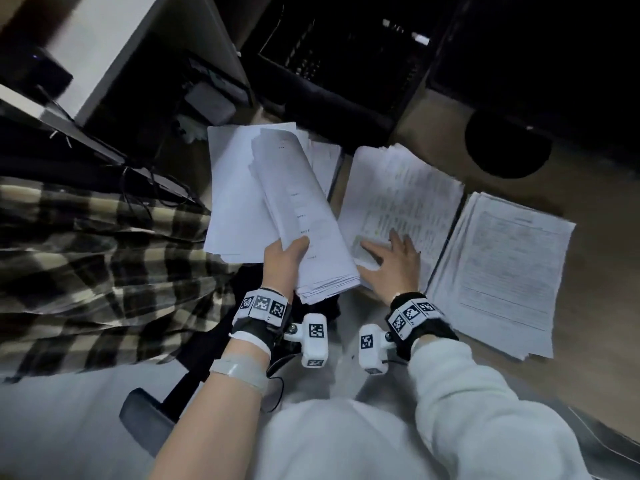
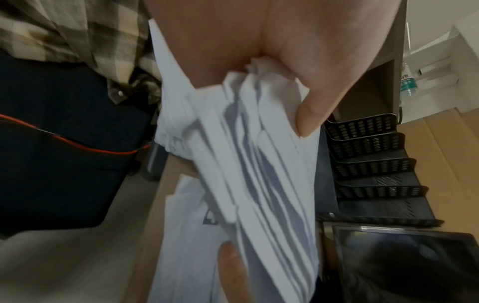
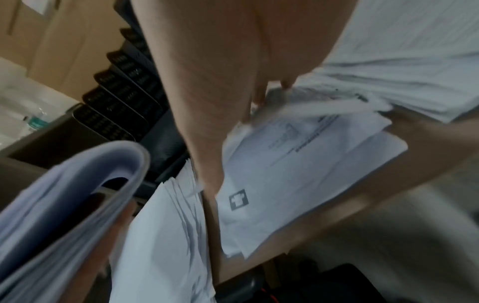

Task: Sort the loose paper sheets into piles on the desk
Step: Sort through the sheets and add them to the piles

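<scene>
Sorting well under way, not finished. Left hand (image 1: 284,261) clamped round a thick curled bundle of unsorted sheets (image 1: 304,216), thumb on top, fingers beneath, held up above the desk (image 1: 588,188) over the left pile. Right hand (image 1: 393,263) spread flat, fingers straight, pressing the near-left corner of the middle pile (image 1: 401,192); nothing gripped there.

Three piles down so far: left pile (image 1: 228,188) of mostly blank-looking pages, fanned & uneven; middle pile, printed w/ tables or forms, also ragged at the edges; right pile (image 1: 502,268), text-heavy pages, squarest of the three, lying just beside the middle one. Print too blurred to read, so sorting rule unclear.

Left to do, judging by bundle thickness: a good many sheets to deal out yet, plus squaring up the left & middle piles. Black tiered mesh paper tray (image 2: 373,164) standing at back of desk, apparently unused.
</scene>
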Action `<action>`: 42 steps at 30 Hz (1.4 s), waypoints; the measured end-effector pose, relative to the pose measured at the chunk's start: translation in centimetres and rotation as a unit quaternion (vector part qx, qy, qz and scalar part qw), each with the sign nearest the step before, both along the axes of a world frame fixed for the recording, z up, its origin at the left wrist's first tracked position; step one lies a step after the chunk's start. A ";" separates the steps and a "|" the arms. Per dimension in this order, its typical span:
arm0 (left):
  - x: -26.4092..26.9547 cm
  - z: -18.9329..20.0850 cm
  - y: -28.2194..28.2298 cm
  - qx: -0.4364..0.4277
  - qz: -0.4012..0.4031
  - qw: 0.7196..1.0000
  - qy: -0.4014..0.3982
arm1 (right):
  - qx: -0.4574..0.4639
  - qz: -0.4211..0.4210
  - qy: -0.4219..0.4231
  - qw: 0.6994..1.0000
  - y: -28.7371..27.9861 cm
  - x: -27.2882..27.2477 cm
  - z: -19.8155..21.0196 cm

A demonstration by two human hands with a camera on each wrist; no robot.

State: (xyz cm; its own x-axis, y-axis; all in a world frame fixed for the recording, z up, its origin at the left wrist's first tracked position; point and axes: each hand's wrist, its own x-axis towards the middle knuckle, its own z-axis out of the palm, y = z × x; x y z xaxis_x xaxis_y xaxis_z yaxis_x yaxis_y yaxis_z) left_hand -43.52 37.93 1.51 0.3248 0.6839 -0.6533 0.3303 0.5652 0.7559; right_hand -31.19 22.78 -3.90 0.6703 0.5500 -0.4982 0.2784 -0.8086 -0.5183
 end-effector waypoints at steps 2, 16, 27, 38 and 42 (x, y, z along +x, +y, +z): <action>-0.7 -0.4 0.0 0.001 -0.006 1.000 0.002 | 0.025 -0.008 0.120 0.992 0.3 -0.3 -0.5; 5.5 2.5 -4.1 -0.004 -0.056 0.998 -0.016 | 0.171 0.037 0.206 0.963 -2.4 3.0 10.3; 6.8 3.7 -9.3 -0.043 0.014 0.998 -0.034 | 0.218 0.020 0.232 0.948 -7.8 5.7 12.8; 10.6 5.2 -17.2 0.002 0.007 0.998 -0.060 | 0.230 0.042 0.166 0.958 -14.4 8.9 11.9; 12.0 6.6 -19.1 -0.017 0.017 0.998 -0.064 | 0.236 -0.047 0.137 0.961 -15.7 9.9 11.9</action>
